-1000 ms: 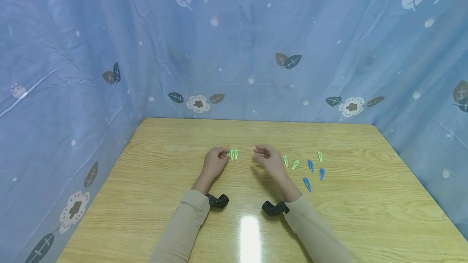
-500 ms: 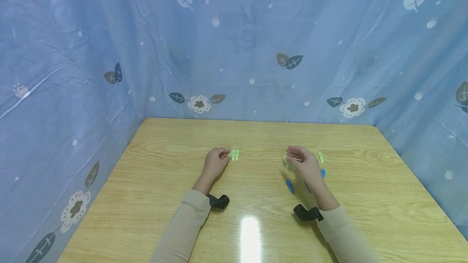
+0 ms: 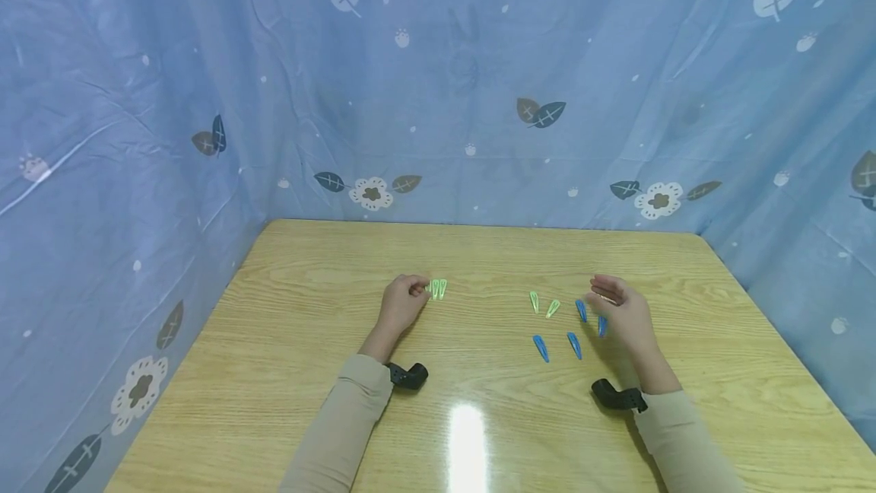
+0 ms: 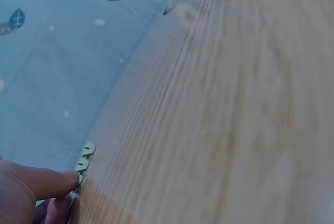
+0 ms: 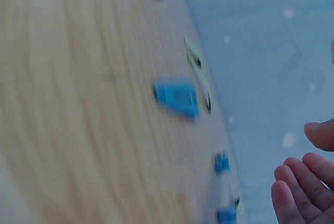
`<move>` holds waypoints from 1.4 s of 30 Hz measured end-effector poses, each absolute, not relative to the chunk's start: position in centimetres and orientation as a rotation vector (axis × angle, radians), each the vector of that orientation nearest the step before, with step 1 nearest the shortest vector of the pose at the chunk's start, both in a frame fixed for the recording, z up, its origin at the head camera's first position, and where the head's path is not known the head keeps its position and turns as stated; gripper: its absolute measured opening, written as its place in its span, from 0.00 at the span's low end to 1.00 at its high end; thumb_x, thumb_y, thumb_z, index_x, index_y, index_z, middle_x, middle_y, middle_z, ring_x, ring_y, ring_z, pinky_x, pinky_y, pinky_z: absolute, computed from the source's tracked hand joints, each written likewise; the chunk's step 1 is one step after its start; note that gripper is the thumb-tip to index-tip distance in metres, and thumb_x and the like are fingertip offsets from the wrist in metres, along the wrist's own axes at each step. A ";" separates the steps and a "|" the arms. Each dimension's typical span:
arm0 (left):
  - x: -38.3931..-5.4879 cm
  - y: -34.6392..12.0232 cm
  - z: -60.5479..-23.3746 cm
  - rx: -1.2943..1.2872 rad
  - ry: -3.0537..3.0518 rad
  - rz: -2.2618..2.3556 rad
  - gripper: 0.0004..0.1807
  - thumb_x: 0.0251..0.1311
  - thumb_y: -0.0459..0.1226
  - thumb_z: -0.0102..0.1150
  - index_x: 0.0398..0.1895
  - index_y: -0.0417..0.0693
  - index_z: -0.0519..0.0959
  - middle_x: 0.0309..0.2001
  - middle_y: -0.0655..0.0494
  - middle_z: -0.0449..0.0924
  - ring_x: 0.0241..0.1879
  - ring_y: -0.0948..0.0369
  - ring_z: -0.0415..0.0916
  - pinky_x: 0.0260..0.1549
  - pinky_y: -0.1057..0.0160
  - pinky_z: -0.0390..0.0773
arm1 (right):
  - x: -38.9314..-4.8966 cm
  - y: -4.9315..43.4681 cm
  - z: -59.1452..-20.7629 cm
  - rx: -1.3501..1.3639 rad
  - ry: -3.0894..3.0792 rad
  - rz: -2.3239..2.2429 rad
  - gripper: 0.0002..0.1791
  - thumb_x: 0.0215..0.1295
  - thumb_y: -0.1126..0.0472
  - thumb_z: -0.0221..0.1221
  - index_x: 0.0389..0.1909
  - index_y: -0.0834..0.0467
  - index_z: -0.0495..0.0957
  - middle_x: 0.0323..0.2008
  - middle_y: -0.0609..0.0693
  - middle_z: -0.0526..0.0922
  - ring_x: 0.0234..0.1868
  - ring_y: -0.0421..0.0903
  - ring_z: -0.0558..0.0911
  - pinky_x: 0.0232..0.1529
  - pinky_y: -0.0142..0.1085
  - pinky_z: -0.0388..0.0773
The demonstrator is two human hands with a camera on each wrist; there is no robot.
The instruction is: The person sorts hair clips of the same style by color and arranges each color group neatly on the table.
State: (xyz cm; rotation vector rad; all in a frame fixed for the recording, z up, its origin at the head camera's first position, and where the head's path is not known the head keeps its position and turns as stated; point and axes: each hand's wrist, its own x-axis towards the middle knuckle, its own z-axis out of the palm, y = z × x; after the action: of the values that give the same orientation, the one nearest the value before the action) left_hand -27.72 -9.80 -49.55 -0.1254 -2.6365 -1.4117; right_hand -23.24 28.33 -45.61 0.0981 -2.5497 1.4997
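Note:
My left hand (image 3: 404,304) rests on the table, thumb and fingertips pinching the leftmost green snap hair clip (image 4: 79,183) of a short row. Beside it, the other green clips (image 3: 442,289) lie side by side, upright to my view. Over at the right, my right hand (image 3: 626,322) hovers with its fingers spread from the thumb, holding nothing. Below and left of it are blue snap hair clips (image 3: 581,310), one of them (image 3: 602,326) partly covered by the hand. In the right wrist view, the fingers (image 5: 300,187) are apart from the clips.
Two green clips (image 3: 534,302) (image 3: 553,309) lie loose between my hands. Nearer to me are two more blue clips (image 3: 541,348) (image 3: 574,345). A patterned blue curtain (image 3: 465,97) surrounds the back and sides of the wooden table (image 3: 328,257).
My right hand has travelled right, from near the green row across the loose clips. It now covers the far-right green clip, and a blue clip formerly under the arm shows. My left hand stays put.

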 end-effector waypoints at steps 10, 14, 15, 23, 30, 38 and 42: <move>-27.6 -9.8 -49.5 -0.126 -2.637 -1.415 0.11 0.58 0.31 0.64 0.43 0.39 0.83 0.33 0.53 0.75 0.34 0.60 0.73 0.36 0.63 0.77 | -24.1 31.6 -47.2 -0.213 -2.562 1.634 0.32 0.70 0.52 0.54 0.67 0.69 0.61 0.63 0.67 0.67 0.43 0.21 0.70 0.44 0.18 0.70; -27.6 -9.8 -49.6 -0.125 -2.642 -1.422 0.10 0.58 0.31 0.64 0.44 0.39 0.83 0.33 0.53 0.75 0.34 0.59 0.73 0.36 0.63 0.76 | -24.6 31.9 -47.7 -0.276 -2.637 1.558 0.32 0.71 0.51 0.54 0.67 0.67 0.62 0.63 0.64 0.69 0.49 0.33 0.73 0.47 0.22 0.70; -27.6 -9.8 -49.6 -0.125 -2.641 -1.423 0.11 0.58 0.31 0.63 0.44 0.39 0.83 0.33 0.53 0.75 0.34 0.59 0.73 0.36 0.62 0.76 | -24.8 31.9 -47.7 -0.276 -2.650 1.530 0.31 0.70 0.51 0.54 0.67 0.67 0.63 0.62 0.64 0.70 0.51 0.38 0.73 0.47 0.23 0.70; -27.6 -9.9 -49.7 -0.125 -2.628 -1.419 0.11 0.57 0.31 0.64 0.43 0.39 0.83 0.33 0.53 0.75 0.34 0.60 0.73 0.35 0.63 0.76 | -26.2 31.3 -47.4 -0.186 -2.747 1.229 0.26 0.68 0.57 0.57 0.60 0.70 0.69 0.53 0.67 0.77 0.52 0.61 0.76 0.49 0.43 0.75; -27.6 -9.9 -49.6 -0.115 -2.625 -1.415 0.10 0.57 0.30 0.64 0.43 0.39 0.83 0.33 0.53 0.75 0.34 0.60 0.73 0.36 0.63 0.76 | -26.6 30.5 -47.3 -0.162 -2.784 1.071 0.22 0.65 0.63 0.57 0.55 0.72 0.72 0.46 0.67 0.79 0.47 0.62 0.78 0.46 0.51 0.75; -27.7 -9.8 -49.6 -0.135 -2.620 -1.397 0.11 0.56 0.30 0.64 0.43 0.38 0.83 0.32 0.53 0.76 0.33 0.60 0.73 0.35 0.64 0.77 | -26.6 30.7 -48.1 -0.285 -2.714 1.241 0.22 0.67 0.63 0.54 0.59 0.68 0.72 0.48 0.63 0.77 0.49 0.57 0.76 0.48 0.44 0.73; -27.7 -9.7 -49.5 -0.147 -2.615 -1.387 0.10 0.56 0.30 0.64 0.42 0.38 0.83 0.32 0.52 0.76 0.33 0.59 0.74 0.35 0.64 0.77 | -26.6 30.7 -48.4 -0.337 -2.661 1.308 0.22 0.67 0.61 0.55 0.60 0.66 0.72 0.50 0.61 0.77 0.50 0.54 0.76 0.47 0.39 0.71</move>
State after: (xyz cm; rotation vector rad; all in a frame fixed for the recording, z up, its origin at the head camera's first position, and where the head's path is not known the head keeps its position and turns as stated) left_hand -27.66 -9.71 -49.49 -0.1467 -2.6146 -1.3867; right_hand -26.62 30.69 -48.41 -0.3366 -2.6614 1.3077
